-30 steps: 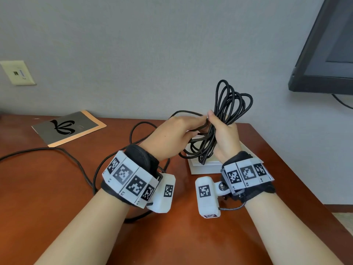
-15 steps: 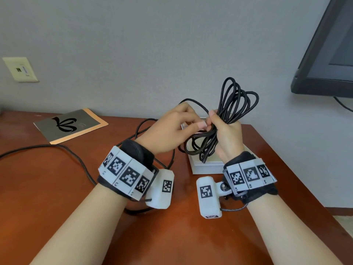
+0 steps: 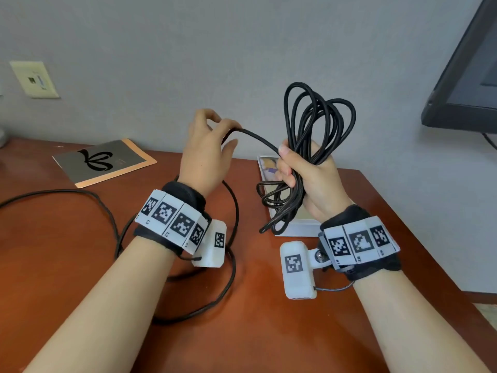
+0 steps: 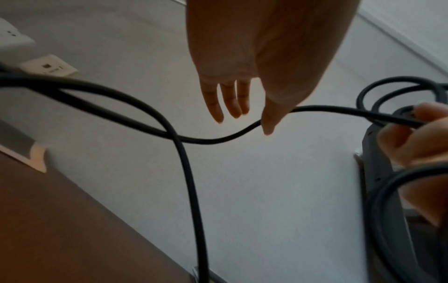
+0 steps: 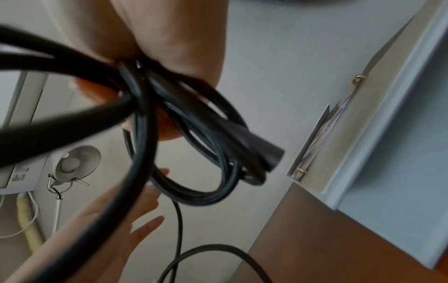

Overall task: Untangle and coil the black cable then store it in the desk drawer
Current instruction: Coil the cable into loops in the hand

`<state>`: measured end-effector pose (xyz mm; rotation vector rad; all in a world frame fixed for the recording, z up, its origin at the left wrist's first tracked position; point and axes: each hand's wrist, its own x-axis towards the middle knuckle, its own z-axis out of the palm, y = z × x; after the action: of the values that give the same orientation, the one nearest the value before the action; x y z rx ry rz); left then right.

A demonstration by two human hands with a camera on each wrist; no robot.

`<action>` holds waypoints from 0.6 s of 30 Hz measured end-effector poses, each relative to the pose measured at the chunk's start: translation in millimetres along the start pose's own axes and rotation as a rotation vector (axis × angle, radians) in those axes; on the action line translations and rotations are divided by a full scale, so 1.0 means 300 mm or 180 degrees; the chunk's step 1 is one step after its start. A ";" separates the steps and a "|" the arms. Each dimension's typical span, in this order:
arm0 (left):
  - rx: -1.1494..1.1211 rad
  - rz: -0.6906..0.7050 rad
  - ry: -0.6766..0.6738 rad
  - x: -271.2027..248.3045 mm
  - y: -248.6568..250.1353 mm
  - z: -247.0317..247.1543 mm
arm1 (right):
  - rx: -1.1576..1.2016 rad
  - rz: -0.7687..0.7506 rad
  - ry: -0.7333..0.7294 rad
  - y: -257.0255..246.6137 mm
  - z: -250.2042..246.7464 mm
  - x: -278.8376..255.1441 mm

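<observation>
My right hand grips a bundle of black cable coils upright above the desk, loops standing above the fist and more hanging below it. In the right wrist view the coil hangs from my palm with a plug end among the loops. One strand runs left from the fist to my raised left hand. There it passes between thumb and straight fingers, loosely touched. The rest of the cable trails in loops over the desk to the left edge.
A white binder lies on the brown desk under the hanging loops. A grey booklet sits at the back left, below a wall plate. A dark monitor stands at the right. The desk's right edge is close.
My left hand has left the bundle and moved up and to the left, opening, with a strand now stretched between the hands. The right hand keeps its grip and has risen slightly.
</observation>
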<state>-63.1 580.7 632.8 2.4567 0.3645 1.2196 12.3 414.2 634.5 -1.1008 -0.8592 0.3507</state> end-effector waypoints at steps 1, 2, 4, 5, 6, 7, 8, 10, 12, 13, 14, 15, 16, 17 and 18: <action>-0.0022 -0.0070 0.0043 0.004 -0.009 -0.007 | -0.0074 -0.0015 -0.0048 -0.001 -0.001 -0.002; -0.0050 -0.0123 0.0018 0.009 -0.017 -0.012 | -0.0147 -0.0025 -0.0087 0.000 -0.001 -0.002; 0.0023 -0.0112 -0.0059 0.011 -0.023 -0.018 | -0.0209 0.0009 -0.0101 0.005 -0.006 0.000; 0.0105 -0.0077 -0.0033 0.009 -0.023 -0.017 | -0.0242 0.0032 -0.0080 0.009 -0.010 0.002; 0.0175 -0.0047 0.0025 0.007 -0.021 -0.016 | -0.0320 0.0042 -0.0050 0.014 -0.013 0.002; 0.0199 -0.0030 0.0087 0.006 -0.017 -0.016 | -0.0451 0.0034 -0.0019 0.018 -0.016 0.003; 0.0174 -0.0033 0.0138 0.006 -0.012 -0.016 | -0.0627 0.0018 0.0007 0.021 -0.018 0.001; 0.0037 -0.0073 0.0214 0.009 0.008 -0.020 | -0.0976 0.0016 0.0006 0.030 -0.019 -0.003; -0.0154 -0.0128 0.0254 0.013 0.033 -0.025 | -0.1247 0.0023 -0.0020 0.042 -0.013 -0.008; -0.0261 -0.0153 0.0257 0.013 0.047 -0.027 | -0.1329 0.0044 -0.0001 0.049 -0.010 -0.008; -0.0368 -0.0179 0.0253 0.013 0.061 -0.027 | -0.1372 0.0067 0.0037 0.052 -0.006 -0.008; -0.0461 -0.0202 0.0238 0.013 0.074 -0.029 | -0.1381 0.0069 0.0072 0.055 -0.004 -0.007; -0.0539 -0.0210 0.0224 0.014 0.086 -0.030 | -0.1374 0.0049 0.0096 0.056 -0.003 -0.006; -0.0613 -0.0210 0.0202 0.014 0.099 -0.031 | -0.1372 0.0026 0.0113 0.058 -0.004 -0.006; -0.0699 -0.0209 0.0161 0.015 0.111 -0.032 | -0.1368 0.0003 0.0124 0.059 -0.006 -0.005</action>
<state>-66.0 554.6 655.8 2.2147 0.3049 1.2268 15.5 419.9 617.8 -1.4995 -0.9230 0.1451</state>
